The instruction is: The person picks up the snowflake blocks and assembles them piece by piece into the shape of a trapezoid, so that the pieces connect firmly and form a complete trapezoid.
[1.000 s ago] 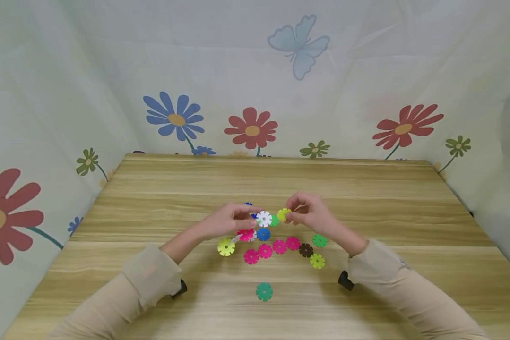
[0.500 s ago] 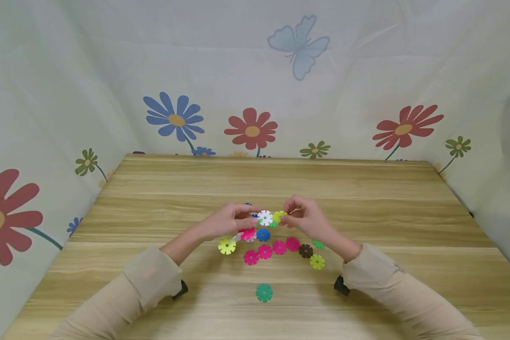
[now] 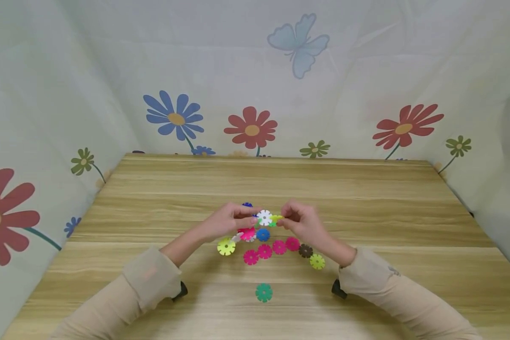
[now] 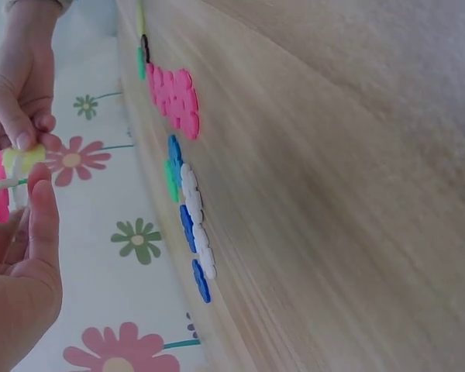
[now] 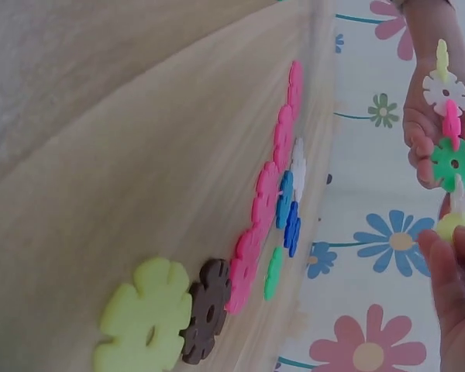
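My left hand (image 3: 222,221) grips a chain of notched plastic discs above the table. In the right wrist view the chain runs from a yellow disc (image 5: 442,58) through a white disc (image 5: 446,93), a pink disc (image 5: 451,124) and a green disc (image 5: 453,164) to another white disc (image 3: 264,217). Between thumb and fingers, my right hand (image 3: 306,224) pinches a yellow disc (image 3: 277,218) against that white disc's edge. Its far side is hidden by the fingertips, and I cannot tell how deep the notches engage.
On the wooden table (image 3: 386,203) lie several pink discs (image 3: 264,251) in a row, a brown disc (image 3: 306,250), a yellow disc (image 3: 317,261) and a blue disc (image 3: 263,234). A teal disc (image 3: 263,293) lies nearer me. Flower-printed cloth (image 3: 344,94) surrounds the table.
My right hand has moved left, bringing its yellow disc to the white disc; that yellow disc has turned from face-on to nearly edge-on. The left hand has stayed almost still.
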The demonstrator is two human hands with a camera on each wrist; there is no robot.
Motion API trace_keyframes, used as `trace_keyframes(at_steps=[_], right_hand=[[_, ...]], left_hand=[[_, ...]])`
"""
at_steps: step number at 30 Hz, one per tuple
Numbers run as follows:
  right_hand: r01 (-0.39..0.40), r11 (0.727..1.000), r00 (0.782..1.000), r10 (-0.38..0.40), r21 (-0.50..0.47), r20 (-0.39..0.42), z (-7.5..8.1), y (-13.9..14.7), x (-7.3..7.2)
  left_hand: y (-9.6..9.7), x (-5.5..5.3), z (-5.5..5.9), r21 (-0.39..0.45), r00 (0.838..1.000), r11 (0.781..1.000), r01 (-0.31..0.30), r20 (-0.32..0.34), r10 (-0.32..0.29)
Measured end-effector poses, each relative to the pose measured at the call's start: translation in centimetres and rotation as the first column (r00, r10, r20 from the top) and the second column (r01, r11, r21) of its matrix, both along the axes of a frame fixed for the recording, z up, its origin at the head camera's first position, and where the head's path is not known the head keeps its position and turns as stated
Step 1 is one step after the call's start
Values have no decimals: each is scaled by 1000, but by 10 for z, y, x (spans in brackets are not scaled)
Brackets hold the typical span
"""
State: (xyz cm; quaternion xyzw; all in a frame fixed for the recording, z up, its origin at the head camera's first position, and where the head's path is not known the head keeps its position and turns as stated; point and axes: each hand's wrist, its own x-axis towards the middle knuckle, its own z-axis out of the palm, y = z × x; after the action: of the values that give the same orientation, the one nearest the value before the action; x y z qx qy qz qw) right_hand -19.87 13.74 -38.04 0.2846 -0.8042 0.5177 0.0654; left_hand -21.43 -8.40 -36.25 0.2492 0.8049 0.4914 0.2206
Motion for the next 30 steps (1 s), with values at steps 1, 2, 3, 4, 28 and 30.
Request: trace_keyframes(at_steps=[1,2,3,4,28,30], right_hand=[[-1,1000,1000,1,-3,-24,0,-1,0],[-3,1000,999,3,-3,-44,0,-1,1],[-2,1000,998,2,-2,-56,1,-2,1],[0,1000,998,0,2,-66,1,-2,2],[-61,984,998,57,169,32,4,10,-11],[-79,979,995,64,189,82,8,18,-12]], left_hand=[[0,0,1,9,1000,1000,6,-5,-6],[0,1,1,16,1000,1000,11,-10,-11],[0,1,2,19,1000,1000,14,-15,-14],[0,1,2,23,1000,1000,17,-15,-16],[3,-4,-6,1,995,996,84,-55,-84],[1,-3,-3,-13,993,996,83,-85,-84]])
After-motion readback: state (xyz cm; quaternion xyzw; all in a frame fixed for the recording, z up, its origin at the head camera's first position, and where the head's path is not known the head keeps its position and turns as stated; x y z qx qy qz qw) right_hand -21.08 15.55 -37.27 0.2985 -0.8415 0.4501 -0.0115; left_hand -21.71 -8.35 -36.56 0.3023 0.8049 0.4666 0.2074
